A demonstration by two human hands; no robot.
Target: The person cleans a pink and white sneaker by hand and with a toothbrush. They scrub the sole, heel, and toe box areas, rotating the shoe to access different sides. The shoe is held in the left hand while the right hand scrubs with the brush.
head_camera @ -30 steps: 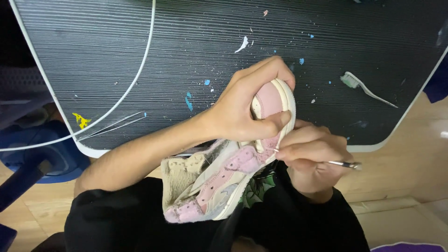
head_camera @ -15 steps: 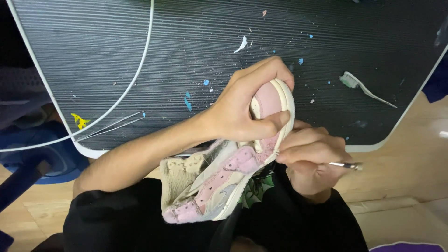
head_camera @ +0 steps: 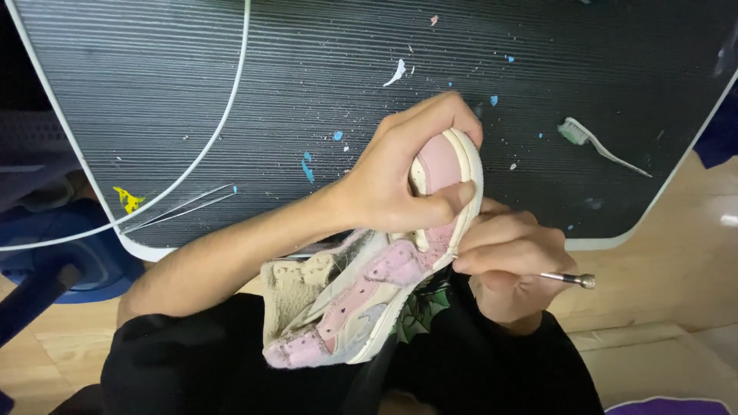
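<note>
Fingers of the left hand point(head_camera: 400, 184) are wrapping around the toe end of a pink and cream shoe point(head_camera: 369, 292), the thumb pressing flat along the pale sole edge while the other fingers are curling over the far side. The forearm is reaching in from the lower left, crossing above a black sleeve. The shoe is being held tilted in the lap, toe pointing up toward the dark ribbed table point(head_camera: 231, 92) and heel hanging down over black clothing, just in front of the table's near edge.

The right hand point(head_camera: 511, 265) is sitting just beside the shoe's sole, closed tight around a thin metal tool point(head_camera: 569, 278); its rounded end is sticking out to the right past the knuckles. The working tip is lying hidden behind the fingers, so whether it is touching the sole edge is hard to say, though it seems to be meeting it there.

A white toothbrush point(head_camera: 596, 142) is lying well apart on the table, among flecks of blue and white paint. The shoe's inner side is facing away, and its heel is being partly cut off by folds of clothing.
</note>
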